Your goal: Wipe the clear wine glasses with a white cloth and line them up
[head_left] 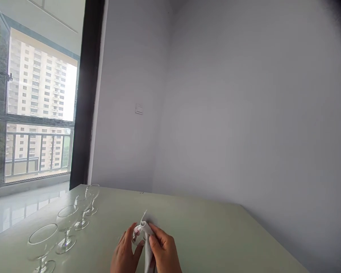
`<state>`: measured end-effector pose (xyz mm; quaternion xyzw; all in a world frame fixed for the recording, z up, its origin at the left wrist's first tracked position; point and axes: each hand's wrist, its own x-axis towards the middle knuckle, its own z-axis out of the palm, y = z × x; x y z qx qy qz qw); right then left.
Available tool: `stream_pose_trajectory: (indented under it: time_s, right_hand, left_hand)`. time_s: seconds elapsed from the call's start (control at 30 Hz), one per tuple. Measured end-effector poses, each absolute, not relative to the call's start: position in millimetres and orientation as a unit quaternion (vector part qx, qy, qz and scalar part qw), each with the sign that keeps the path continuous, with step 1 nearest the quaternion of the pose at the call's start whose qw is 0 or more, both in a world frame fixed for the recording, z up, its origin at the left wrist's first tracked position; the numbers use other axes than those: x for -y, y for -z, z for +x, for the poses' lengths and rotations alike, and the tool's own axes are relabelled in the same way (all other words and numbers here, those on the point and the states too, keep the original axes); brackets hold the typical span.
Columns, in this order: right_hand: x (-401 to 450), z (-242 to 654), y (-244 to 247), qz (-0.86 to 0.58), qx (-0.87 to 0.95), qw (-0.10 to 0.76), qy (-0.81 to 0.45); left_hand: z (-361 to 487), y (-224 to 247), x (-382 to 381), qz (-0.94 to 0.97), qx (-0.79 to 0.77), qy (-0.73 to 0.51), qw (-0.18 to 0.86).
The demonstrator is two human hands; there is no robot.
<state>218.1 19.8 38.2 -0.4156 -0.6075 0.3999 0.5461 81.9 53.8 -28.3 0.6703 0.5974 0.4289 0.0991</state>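
Near the front of the table, my left hand [126, 250] curls its fingers and thumb round a clear glass [138, 236]. My right hand [164, 248] pinches a white cloth [147, 242] against the right side of that glass. Part of the cloth sticks up above the fingers and the rest hangs down toward the bottom of the view. Most of the held glass is hidden by my hands and the cloth, so its stem and foot cannot be made out.
Several stemmed glasses stand upright in a row along the left side of the pale green table [210, 231], the closest being a wine glass [42, 242]. Grey walls [216, 113] rise behind the table. A large window [36, 94] is at the left.
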Motion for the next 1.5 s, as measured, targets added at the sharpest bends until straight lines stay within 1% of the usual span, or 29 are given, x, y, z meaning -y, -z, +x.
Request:
stream_pose_trajectory:
  time_s: [0.13,0.3,0.37,0.43,0.5,0.6,0.67,0.73,0.77,0.83,0.9,1.0,1.07,1.1,1.13,1.17,1.2,1.23,1.3,1.37,1.4,1.43,1.5]
  right_hand:
    - [-8,213,-48,-0.431,0.688,0.459,-0.360]
    - [-4,230,-67,-0.436,0.786,0.335,-0.281]
    - [-6,233,-68,-0.444,0.807,0.310,-0.237]
    - [-7,233,-66,-0.445,0.806,0.316,-0.229]
    - [-6,228,-62,-0.459,0.776,0.324,-0.288]
    - [-3,221,-55,-0.493,0.690,0.332,-0.414]
    - [-4,216,-49,-0.469,0.655,0.341,-0.484]
    - [-7,214,-43,-0.451,0.648,0.340,-0.510]
    - [-9,213,-41,-0.456,0.657,0.335,-0.498]
    - [-12,215,-39,-0.478,0.695,0.328,-0.425]
    - [-13,221,-43,-0.482,0.735,0.308,-0.363]
    - [-10,238,-54,-0.470,0.770,0.272,-0.336]
    - [-7,250,-61,-0.479,0.779,0.252,-0.317]
    - [-6,254,-64,-0.483,0.780,0.247,-0.311]
    - [-6,257,-65,-0.484,0.778,0.250,-0.313]
    - [-7,258,-65,-0.481,0.770,0.266,-0.325]
    - [-8,257,-65,-0.473,0.754,0.295,-0.348]
    - [-11,254,-64,-0.462,0.727,0.331,-0.385]
    - [-15,245,-62,-0.444,0.640,0.401,-0.482]
    - [-17,236,-62,-0.425,0.536,0.443,-0.580]
    - [-17,233,-62,-0.412,0.500,0.456,-0.610]
    - [-16,231,-64,-0.400,0.485,0.464,-0.624]
    - [-11,232,-68,-0.386,0.512,0.460,-0.614]
  left_hand:
    - [69,30,-57,0.684,-0.591,-0.421,0.074]
    - [59,25,-59,0.723,-0.566,-0.397,-0.005]
    - [60,25,-59,0.756,-0.517,-0.399,-0.036]
    - [62,26,-57,0.773,-0.476,-0.416,-0.055]
    - [64,27,-55,0.766,-0.467,-0.437,-0.062]
    - [65,26,-49,0.760,-0.468,-0.444,-0.073]
    - [63,25,-47,0.771,-0.454,-0.437,-0.090]
    - [61,24,-48,0.783,-0.437,-0.432,-0.097]
    - [60,24,-49,0.789,-0.430,-0.428,-0.093]
    - [58,25,-52,0.797,-0.425,-0.422,-0.079]
    - [58,25,-55,0.801,-0.431,-0.412,-0.043]
    - [62,21,-58,0.806,-0.449,-0.377,0.080]
    - [66,18,-58,0.817,-0.446,-0.320,0.180]
    - [68,16,-58,0.821,-0.444,-0.290,0.214]
    - [69,14,-58,0.821,-0.447,-0.273,0.226]
    - [70,12,-57,0.821,-0.454,-0.275,0.211]
    - [70,10,-56,0.819,-0.463,-0.295,0.165]
    - [69,7,-55,0.817,-0.467,-0.326,0.093]
    - [65,0,-52,0.811,-0.440,-0.377,-0.084]
    - [61,-9,-50,0.810,-0.392,-0.378,-0.217]
    - [59,-13,-50,0.812,-0.375,-0.370,-0.251]
    - [57,-17,-50,0.817,-0.365,-0.362,-0.260]
    - [54,-22,-53,0.836,-0.369,-0.349,-0.207]
